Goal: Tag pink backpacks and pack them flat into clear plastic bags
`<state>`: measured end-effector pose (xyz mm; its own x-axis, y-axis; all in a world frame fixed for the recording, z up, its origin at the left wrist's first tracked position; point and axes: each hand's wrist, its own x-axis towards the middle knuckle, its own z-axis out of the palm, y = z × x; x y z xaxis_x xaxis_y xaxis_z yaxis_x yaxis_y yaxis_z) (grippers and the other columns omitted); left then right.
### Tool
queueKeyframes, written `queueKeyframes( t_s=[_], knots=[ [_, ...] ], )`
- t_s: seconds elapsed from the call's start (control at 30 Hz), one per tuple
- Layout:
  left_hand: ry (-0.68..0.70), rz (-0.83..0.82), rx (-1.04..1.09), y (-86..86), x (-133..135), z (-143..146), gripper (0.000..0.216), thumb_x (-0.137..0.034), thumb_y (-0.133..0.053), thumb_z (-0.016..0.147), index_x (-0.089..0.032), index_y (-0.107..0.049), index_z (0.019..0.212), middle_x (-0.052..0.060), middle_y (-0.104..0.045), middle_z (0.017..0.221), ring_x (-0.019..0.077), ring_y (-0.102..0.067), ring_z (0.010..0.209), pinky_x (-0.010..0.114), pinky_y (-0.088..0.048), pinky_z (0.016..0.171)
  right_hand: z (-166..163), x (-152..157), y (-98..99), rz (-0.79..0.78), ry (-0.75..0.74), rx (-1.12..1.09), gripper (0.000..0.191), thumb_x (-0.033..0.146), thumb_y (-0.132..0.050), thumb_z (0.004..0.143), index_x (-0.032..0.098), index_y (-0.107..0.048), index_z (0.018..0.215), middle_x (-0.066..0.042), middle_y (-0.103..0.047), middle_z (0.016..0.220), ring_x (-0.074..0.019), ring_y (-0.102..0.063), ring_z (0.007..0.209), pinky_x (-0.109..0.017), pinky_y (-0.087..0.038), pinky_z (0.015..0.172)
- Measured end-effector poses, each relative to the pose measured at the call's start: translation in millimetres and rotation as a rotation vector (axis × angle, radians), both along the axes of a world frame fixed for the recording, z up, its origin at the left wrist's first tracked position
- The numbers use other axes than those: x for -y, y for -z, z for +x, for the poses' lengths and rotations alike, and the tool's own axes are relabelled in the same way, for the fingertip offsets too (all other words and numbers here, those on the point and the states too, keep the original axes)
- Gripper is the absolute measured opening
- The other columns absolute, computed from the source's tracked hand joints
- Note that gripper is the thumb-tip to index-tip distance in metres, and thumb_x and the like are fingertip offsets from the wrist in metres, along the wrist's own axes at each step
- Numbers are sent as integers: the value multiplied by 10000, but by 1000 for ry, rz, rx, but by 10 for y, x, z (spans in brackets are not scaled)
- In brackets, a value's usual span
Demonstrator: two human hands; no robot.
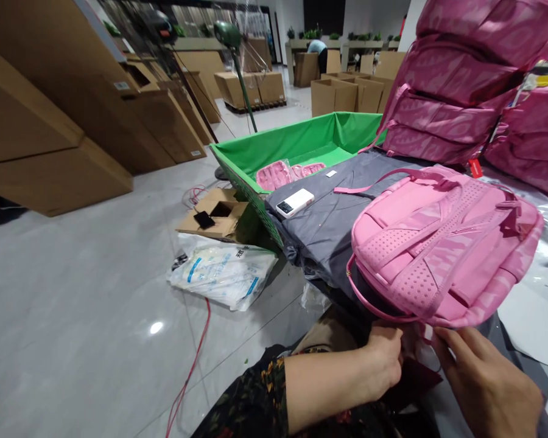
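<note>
A pink camouflage backpack [442, 243] lies straps-up on the gray-covered tabletop [317, 234], before stacked pink backpacks [452, 91]. At its near edge, the person's left hand [386, 356] is curled and the right hand [488, 374] has fingers bent; what either grasps cannot be determined. A white handheld device [295, 203] lies left of the backpack.

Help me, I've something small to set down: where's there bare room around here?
Bare grey sheet lies between the white handheld device and the pink backpack; bare floor spreads left of the plastic package. Crowded: stacked backpacks behind, left hand and right hand in front.
</note>
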<state>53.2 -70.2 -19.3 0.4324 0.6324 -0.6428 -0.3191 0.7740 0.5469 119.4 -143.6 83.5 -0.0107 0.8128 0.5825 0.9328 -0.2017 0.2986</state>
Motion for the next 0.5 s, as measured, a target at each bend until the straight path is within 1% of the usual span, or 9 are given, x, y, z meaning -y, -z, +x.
queueKeyframes(
  t_s=[0.07,0.1,0.2,0.3,0.4,0.5],
  knots=[
    [16,-38,34,-80,-14,-82,281,-341,-879,549,-170,-720,705,37,-693,665,192,-608,621,322,-475,591,-113,-54,60,-9,5,38,505,294,-318,1070,202,-707,762,-23,-577,659,-126,-484,522,-291,-276,480],
    [29,-53,64,-126,-21,-135,321,-351,-901,517,-162,-727,708,43,-700,668,194,-614,623,324,-478,596,-151,-70,102,-22,11,43,482,260,-325,1065,200,-709,781,-26,-583,673,-133,-493,547,-293,-278,495],
    [56,-83,165,-271,-46,-289,399,-347,-947,417,-151,-743,699,47,-716,677,196,-627,638,330,-488,631,-220,-61,232,-49,7,35,377,181,-363,1044,161,-724,937,-62,-660,798,-169,-574,707,-286,-329,559],
    [76,-71,242,-400,-75,-384,398,-368,-939,428,-148,-763,709,54,-732,695,211,-643,679,352,-501,691,-266,0,305,-57,-23,25,304,184,-406,1036,77,-682,1107,-121,-708,925,-214,-602,823,-310,-407,665],
    [98,-15,291,-493,-88,-403,370,-349,-910,479,-152,-789,768,62,-758,758,223,-663,736,359,-506,742,-310,52,325,-34,-13,9,296,233,-434,1043,40,-650,1103,-133,-711,901,-224,-605,800,-343,-413,670],
    [57,34,220,-528,-72,-358,255,-260,-875,473,-153,-773,681,52,-751,721,201,-645,724,335,-501,744,-330,84,337,5,15,-5,264,233,-446,1043,54,-640,1048,-127,-705,866,-213,-612,767,-347,-407,653]
  ],
)
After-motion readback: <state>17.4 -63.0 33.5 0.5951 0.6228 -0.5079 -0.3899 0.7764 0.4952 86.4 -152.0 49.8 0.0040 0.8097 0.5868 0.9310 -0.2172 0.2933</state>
